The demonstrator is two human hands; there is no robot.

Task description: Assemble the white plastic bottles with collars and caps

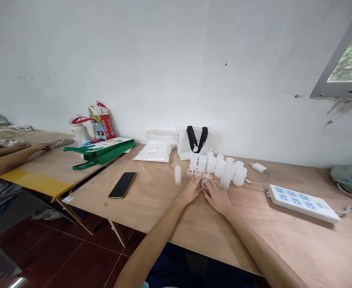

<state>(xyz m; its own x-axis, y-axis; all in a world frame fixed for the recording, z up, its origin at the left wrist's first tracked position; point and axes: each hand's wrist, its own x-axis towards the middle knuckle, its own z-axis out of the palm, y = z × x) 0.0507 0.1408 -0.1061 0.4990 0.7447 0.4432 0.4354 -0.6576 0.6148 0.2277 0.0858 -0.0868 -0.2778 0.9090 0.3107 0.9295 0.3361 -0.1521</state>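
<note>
My left hand (pixel 190 191) and my right hand (pixel 219 198) rest close together on the wooden table, fingers stretched forward over a group of translucent plastic rings (pixel 205 184). The fingers touch or partly cover the nearest rings; I see no firm grip in either hand. More rings (pixel 189 172) lie just beyond the fingertips. Behind them stand several frosted white plastic bottles (pixel 211 163). A taller clear bottle (pixel 227 173) is right of my right hand. Left of my left hand, a small translucent cylinder with a narrow tip (pixel 177 175) stands upright.
A black phone (pixel 122 185) lies on the left and a white power strip (pixel 303 203) on the right. White packages (pixel 154 151) and a white bag with black handles (pixel 183 146) are by the wall. A co-worker's arms (pixel 16 154) rest at the neighbouring table.
</note>
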